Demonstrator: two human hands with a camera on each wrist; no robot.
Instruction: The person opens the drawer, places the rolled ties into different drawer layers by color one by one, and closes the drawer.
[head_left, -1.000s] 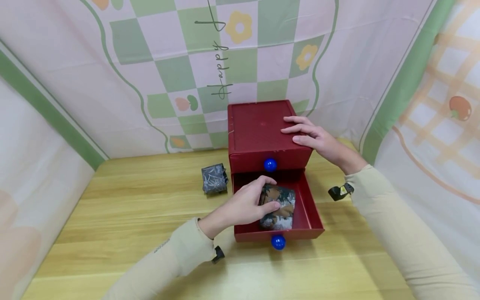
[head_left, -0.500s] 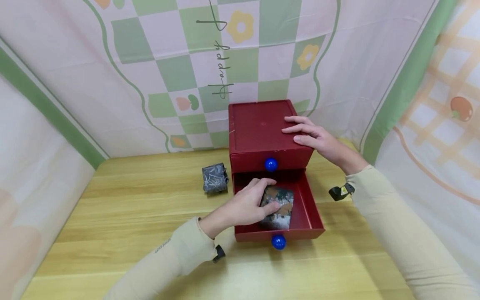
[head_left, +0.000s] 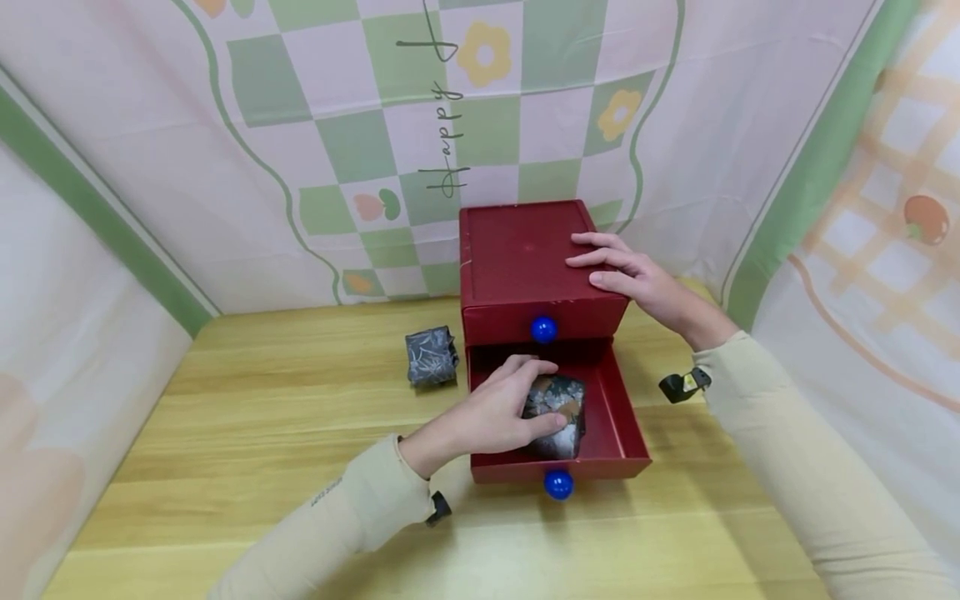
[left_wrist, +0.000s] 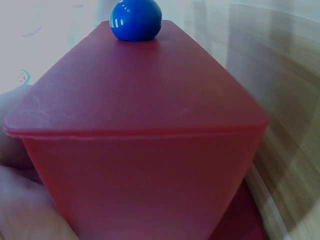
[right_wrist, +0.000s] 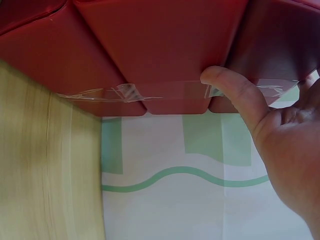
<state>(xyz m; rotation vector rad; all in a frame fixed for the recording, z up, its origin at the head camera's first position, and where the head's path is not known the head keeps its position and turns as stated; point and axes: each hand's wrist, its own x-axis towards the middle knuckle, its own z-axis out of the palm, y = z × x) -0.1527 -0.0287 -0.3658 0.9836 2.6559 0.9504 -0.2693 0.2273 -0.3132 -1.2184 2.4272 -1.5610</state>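
Note:
My left hand (head_left: 504, 410) reaches into the pulled-out lower drawer (head_left: 626, 433) of a small red cabinet. Its thumb lies across a folded patterned cloth (head_left: 558, 437), dark with brown and whitish shapes, and the other fingers curl at the cloth's far left side, partly hidden. The left wrist view shows the drawer's outside and blue knob (left_wrist: 136, 20), with the hand only at the left edge. On the cabinet top (head_left: 517, 250), the extended fingers of my right hand (head_left: 633, 279) rest at the right edge. In the right wrist view its thumb (right_wrist: 232, 87) touches the cabinet's side.
A second folded cloth (head_left: 431, 357), grey with white lines, lies on the wooden table (head_left: 300, 433) left of the cabinet. The upper drawer, with its blue knob (head_left: 543, 329), is closed. Clear tape (right_wrist: 130, 93) runs along the cabinet's side. Printed curtains (head_left: 405, 150) stand behind.
The folded cloth in the drawer has shifted and tilted under my left hand, showing less brown on its visible face. Both hands stay in nearly the same place.

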